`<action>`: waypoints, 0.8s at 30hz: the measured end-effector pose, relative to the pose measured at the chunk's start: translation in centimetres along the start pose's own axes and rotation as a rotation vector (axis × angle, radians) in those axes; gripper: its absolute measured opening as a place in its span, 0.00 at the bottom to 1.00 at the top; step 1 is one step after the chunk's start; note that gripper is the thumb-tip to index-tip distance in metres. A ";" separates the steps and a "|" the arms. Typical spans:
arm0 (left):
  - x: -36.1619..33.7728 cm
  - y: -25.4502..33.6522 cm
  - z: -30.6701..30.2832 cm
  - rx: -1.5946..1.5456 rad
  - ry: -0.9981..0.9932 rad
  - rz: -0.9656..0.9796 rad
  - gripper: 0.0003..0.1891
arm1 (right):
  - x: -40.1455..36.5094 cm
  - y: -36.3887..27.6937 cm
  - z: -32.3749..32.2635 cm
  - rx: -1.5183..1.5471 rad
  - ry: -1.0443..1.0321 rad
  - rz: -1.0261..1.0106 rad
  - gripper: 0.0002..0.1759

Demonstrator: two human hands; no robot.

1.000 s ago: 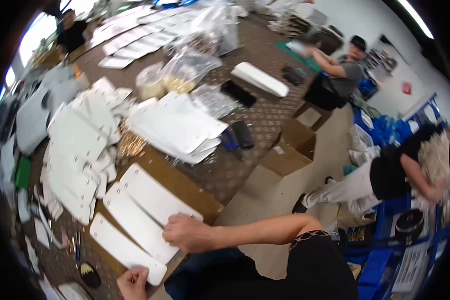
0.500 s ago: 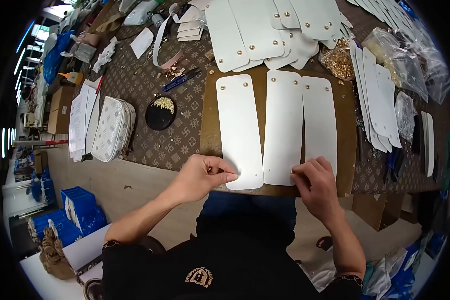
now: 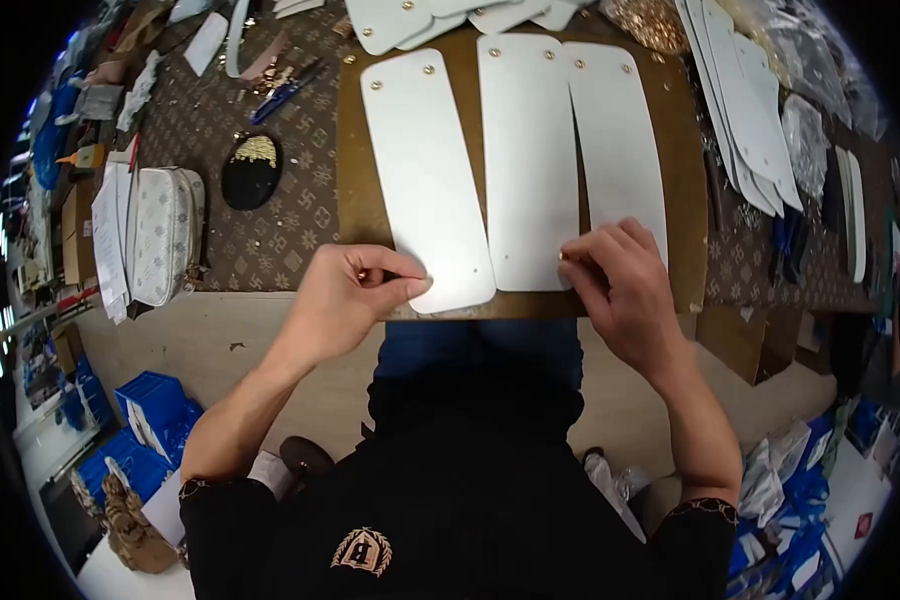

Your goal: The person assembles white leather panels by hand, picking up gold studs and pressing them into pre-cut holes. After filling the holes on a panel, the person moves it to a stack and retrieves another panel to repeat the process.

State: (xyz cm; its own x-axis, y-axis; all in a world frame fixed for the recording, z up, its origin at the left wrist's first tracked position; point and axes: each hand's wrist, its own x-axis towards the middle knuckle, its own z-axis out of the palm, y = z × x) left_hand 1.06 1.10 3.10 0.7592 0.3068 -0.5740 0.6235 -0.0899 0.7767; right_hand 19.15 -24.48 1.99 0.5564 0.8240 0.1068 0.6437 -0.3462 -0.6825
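Three long white panels with rounded corners lie side by side: the left panel, the middle panel and the right panel. Each has two gold studs at its far end; small holes show near the close ends of the left and middle ones. My left hand pinches at the lower left corner of the left panel; what lies between thumb and forefinger is hidden. At the middle panel's lower right corner, my right hand pinches a small gold-coloured stud, overlapping the right panel's near end.
Under the panels is a brown board on a patterned table cover. A black dish with small gold pieces, blue-handled snips and a pale pouch lie left. More white panels and a bag of gold studs lie right and behind.
The camera view has tipped downward, so the table sits higher in the picture. Both hands stay pinched at the same panel corners. The left panel looks slightly more slanted.
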 end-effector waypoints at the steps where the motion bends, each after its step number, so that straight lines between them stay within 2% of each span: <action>1: 0.1 -0.1 0.1 0.002 0.008 0.027 0.05 | -0.1 0.1 0.1 -0.001 0.005 -0.021 0.05; 5: 0.2 1.0 0.3 -0.026 0.015 -0.050 0.06 | -0.4 0.4 0.3 -0.008 0.041 -0.012 0.04; 7: 0.4 0.9 0.6 -0.026 0.025 -0.016 0.06 | -0.5 0.5 0.4 0.005 0.058 -0.050 0.05; 9: 0.4 1.6 0.6 0.071 0.051 -0.075 0.07 | -0.6 0.7 0.5 -0.001 0.059 -0.044 0.05; 14: 0.4 0.4 0.6 0.050 0.063 -0.029 0.06 | -0.8 1.1 0.8 0.000 0.124 -0.103 0.04; 16: 0.7 0.2 0.4 0.024 0.048 0.002 0.05 | -0.8 0.7 0.1 0.013 0.066 -0.057 0.05; 18: 0.3 1.3 0.1 0.013 0.011 -0.069 0.05 | -0.9 0.5 -0.7 -0.015 0.069 -0.085 0.06; 20: 0.2 1.5 0.0 -0.029 -0.003 -0.047 0.06 | -1.1 0.4 -1.4 0.077 0.069 -0.050 0.09; 22: 0.0 1.5 0.0 -0.240 0.096 -0.121 0.10 | -1.1 0.7 -2.7 0.059 0.083 -0.077 0.11; 23: 0.1 1.1 -0.4 -0.330 0.032 -0.097 0.13 | -1.1 0.8 -3.4 0.030 0.129 -0.050 0.11; 24: -0.1 1.3 -0.5 -0.340 0.061 -0.093 0.13 | -1.0 0.8 -3.9 0.004 0.172 -0.024 0.12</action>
State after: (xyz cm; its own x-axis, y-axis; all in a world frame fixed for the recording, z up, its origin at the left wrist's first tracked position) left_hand 1.71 1.43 4.35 0.6831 0.3558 -0.6378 0.5837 0.2589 0.7696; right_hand 21.15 -27.36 4.17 0.6226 0.7431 0.2451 0.6562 -0.3251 -0.6810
